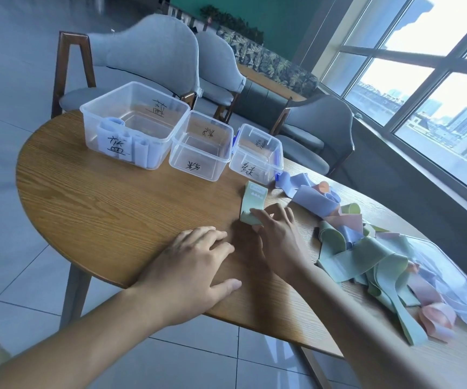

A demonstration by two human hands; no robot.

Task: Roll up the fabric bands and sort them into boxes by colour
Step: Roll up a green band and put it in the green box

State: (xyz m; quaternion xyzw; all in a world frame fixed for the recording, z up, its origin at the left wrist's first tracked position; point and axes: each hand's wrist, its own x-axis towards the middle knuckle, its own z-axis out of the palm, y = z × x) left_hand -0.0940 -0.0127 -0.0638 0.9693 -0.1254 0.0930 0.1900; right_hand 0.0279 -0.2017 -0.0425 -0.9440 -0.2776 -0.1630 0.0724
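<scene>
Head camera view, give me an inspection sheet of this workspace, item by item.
Surface: round wooden table, bare near its front edge.
Job's things: three clear boxes; largest box holds rolled blue bands, middle box and small box look empty; green band flat on the table; pile of loose bands at right.
Clutter: clear bag beside the pile.
Grippers: left hand flat on the table; right hand fingers on the green band.
Cables: nothing seen.
Surroundings: grey chairs, window, tiled floor.
</scene>
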